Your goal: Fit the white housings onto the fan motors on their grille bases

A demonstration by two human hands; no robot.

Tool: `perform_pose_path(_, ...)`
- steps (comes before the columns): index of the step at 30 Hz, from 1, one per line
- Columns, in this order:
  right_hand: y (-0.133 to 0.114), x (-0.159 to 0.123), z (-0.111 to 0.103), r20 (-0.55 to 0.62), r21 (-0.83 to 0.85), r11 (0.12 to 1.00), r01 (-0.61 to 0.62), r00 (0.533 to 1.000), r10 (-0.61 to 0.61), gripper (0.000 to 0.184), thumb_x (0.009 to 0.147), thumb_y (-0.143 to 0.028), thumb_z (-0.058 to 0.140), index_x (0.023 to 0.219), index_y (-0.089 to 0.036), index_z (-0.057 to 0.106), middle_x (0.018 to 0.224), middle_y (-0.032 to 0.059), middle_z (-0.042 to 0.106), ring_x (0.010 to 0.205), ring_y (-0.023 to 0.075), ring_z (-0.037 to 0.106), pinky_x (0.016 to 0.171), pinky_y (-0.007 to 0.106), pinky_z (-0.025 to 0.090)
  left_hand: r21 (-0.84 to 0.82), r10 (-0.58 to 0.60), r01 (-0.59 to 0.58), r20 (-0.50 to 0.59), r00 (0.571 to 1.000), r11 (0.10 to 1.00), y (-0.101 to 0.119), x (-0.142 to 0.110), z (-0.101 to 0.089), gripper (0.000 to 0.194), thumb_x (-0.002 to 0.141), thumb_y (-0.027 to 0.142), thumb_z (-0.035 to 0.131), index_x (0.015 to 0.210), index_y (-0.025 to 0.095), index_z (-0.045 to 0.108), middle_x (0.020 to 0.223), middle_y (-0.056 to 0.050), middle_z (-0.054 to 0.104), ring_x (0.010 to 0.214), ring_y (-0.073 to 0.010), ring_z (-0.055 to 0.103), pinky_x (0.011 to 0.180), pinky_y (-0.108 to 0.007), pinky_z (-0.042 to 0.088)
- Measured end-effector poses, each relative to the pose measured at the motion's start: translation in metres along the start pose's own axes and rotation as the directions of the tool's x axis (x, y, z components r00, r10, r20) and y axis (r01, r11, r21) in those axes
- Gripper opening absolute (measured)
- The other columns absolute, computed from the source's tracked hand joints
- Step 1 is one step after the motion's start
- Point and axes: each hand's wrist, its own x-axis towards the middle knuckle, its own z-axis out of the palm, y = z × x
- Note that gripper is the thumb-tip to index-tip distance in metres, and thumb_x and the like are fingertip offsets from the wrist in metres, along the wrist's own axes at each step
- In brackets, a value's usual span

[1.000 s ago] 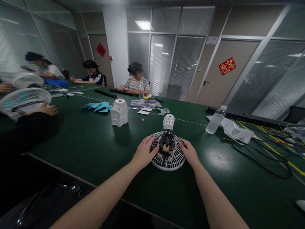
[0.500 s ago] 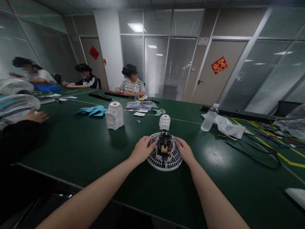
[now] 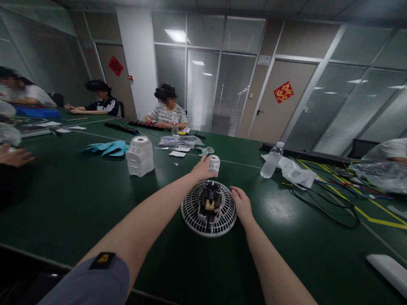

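My left hand (image 3: 202, 169) reaches past the far side of the fan grille, its fingers and thumb around the left side of a small white motor cover (image 3: 214, 164) with vent slots. The cover stands upright on the table. Nearer me lies a round white fan grille (image 3: 190, 214), with an exposed black motor assembly (image 3: 210, 199) and thin wires at its centre. My right hand (image 3: 243, 205) is at the grille's right rim, fingers stretched out and thumb slightly apart. Whether it touches the rim is hard to tell.
A larger white fan housing (image 3: 140, 156) and blue fan blades (image 3: 108, 147) are to the left. On the right are a water bottle (image 3: 272, 161), a plastic bag (image 3: 299, 173) and black cables (image 3: 321, 209). A co-worker's hand (image 3: 15, 156) is at far left; several people sit around.
My left hand has left the grille's left side and moved forward to the small motor cover. My right hand stays near the right rim, less over the grille. The view has shifted rightward.
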Motion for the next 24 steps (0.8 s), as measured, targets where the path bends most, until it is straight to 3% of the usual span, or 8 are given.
perform_pose_path(3,0.001,0.000,0.001,-0.003,0.001,1.000,-0.002,1.000,0.002,0.039,0.088,-0.047,0.051,0.110,-0.023,0.074,0.119,0.0086,0.073,0.112,0.0274,0.066,0.100,0.041,0.049,0.033,0.034,-0.035,0.019,0.999,0.999,0.002,0.020,0.003,0.108,0.066,0.042,0.085,0.155,0.028,0.025,0.169,-0.016,0.005,0.151,-0.0456,0.024,0.118,-0.057,0.029)
perform_pose_path(7,0.001,0.000,0.003,-0.009,0.008,1.000,-0.008,1.000,0.008,0.038,0.089,-0.046,0.050,0.108,-0.023,0.073,0.119,0.0085,0.073,0.111,0.0265,0.066,0.099,0.039,0.050,0.063,0.059,-0.063,0.052,0.997,0.996,0.001,0.029,0.008,0.100,0.063,0.037,0.088,0.149,0.031,0.036,0.168,-0.015,0.013,0.149,-0.0494,0.024,0.117,-0.068,0.022)
perform_pose_path(12,0.000,0.000,0.002,-0.001,0.008,1.000,-0.008,1.000,0.008,0.037,0.089,-0.046,0.051,0.107,-0.023,0.074,0.117,0.0082,0.074,0.110,0.0267,0.066,0.100,0.040,0.049,0.073,0.083,-0.084,0.025,0.996,0.994,-0.003,0.021,0.012,0.080,0.071,0.028,0.078,0.142,0.019,0.043,0.162,-0.017,0.022,0.145,-0.0401,0.035,0.119,-0.056,0.023)
perform_pose_path(15,-0.001,0.000,0.002,0.006,0.010,1.000,-0.009,1.000,0.009,0.037,0.089,-0.045,0.051,0.108,-0.023,0.074,0.118,0.0085,0.073,0.108,0.0273,0.066,0.099,0.041,0.050,0.067,0.049,-0.049,0.000,0.999,0.997,-0.008,0.018,0.010,0.081,0.066,0.028,0.082,0.138,0.015,0.046,0.159,-0.018,0.021,0.134,-0.0359,0.048,0.115,-0.045,0.034)
perform_pose_path(20,-0.003,-0.001,0.002,0.028,0.011,1.000,0.004,1.000,-0.004,0.037,0.088,-0.044,0.052,0.110,-0.024,0.073,0.118,0.0084,0.073,0.108,0.0283,0.066,0.098,0.042,0.050,0.049,-0.036,0.039,-0.068,0.997,0.998,-0.020,0.007,-0.001,0.090,0.052,0.028,0.092,0.130,0.020,0.048,0.147,-0.018,0.039,0.132,-0.0429,0.047,0.112,-0.053,0.039)
perform_pose_path(22,-0.004,-0.001,0.001,0.050,0.008,1.000,0.029,0.998,-0.030,0.035,0.087,-0.044,0.054,0.109,-0.025,0.073,0.118,0.0075,0.073,0.109,0.0282,0.067,0.099,0.042,0.050,0.024,-0.062,0.065,-0.111,0.992,0.998,-0.021,0.000,-0.009,0.090,0.053,0.030,0.092,0.130,0.021,0.047,0.140,-0.017,0.044,0.130,-0.0414,0.049,0.111,-0.053,0.040)
perform_pose_path(24,-0.005,-0.002,0.001,0.073,0.005,0.998,0.061,0.995,-0.061,0.034,0.087,-0.043,0.056,0.111,-0.026,0.073,0.118,0.0069,0.072,0.110,0.0279,0.066,0.100,0.043,0.050,-0.008,-0.088,0.088,-0.176,0.980,0.996,-0.018,-0.009,-0.020,0.090,0.061,0.034,0.088,0.136,0.022,0.039,0.143,-0.017,0.039,0.131,-0.0371,0.050,0.111,-0.049,0.042)
